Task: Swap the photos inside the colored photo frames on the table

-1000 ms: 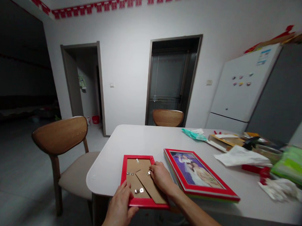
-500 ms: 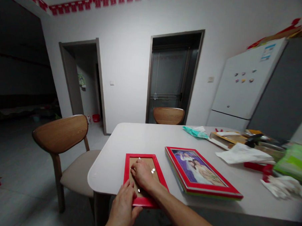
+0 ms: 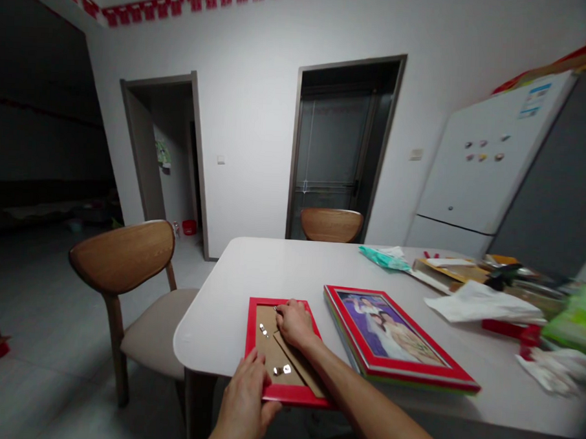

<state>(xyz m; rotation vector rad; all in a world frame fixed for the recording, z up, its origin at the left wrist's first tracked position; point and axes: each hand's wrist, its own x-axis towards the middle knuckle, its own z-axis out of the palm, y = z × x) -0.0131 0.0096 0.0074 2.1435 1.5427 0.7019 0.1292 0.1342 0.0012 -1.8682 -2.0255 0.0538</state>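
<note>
A red picture frame [image 3: 252, 334] lies face down at the table's near edge, its brown backing board [image 3: 264, 354] showing. My left hand [image 3: 246, 392] is closed on the frame's near left corner, thumb at the front side. My right hand [image 3: 295, 326] reaches over the frame's far end, its fingers bent together at a small metal clip [image 3: 275, 308]; the fingertips are partly hidden. Two more metal pieces, a left clip [image 3: 263, 330] and a near clip [image 3: 282, 370], sit on the board. The brown support leg [image 3: 299, 362] runs slantwise under my right forearm.
Right of it, a stack of frames [image 3: 403, 368] has a red-framed photo on top. Farther right are white paper [image 3: 483, 302], a teal packet [image 3: 386, 258], a green bag [image 3: 577, 322] and clutter. Wooden chairs stand at the left [image 3: 126, 257] and behind the table [image 3: 331, 225].
My right hand has moved from the frame's left middle to its far end, uncovering the board and the left clip. The clips and support leg show differently. My left hand still holds the corner.
</note>
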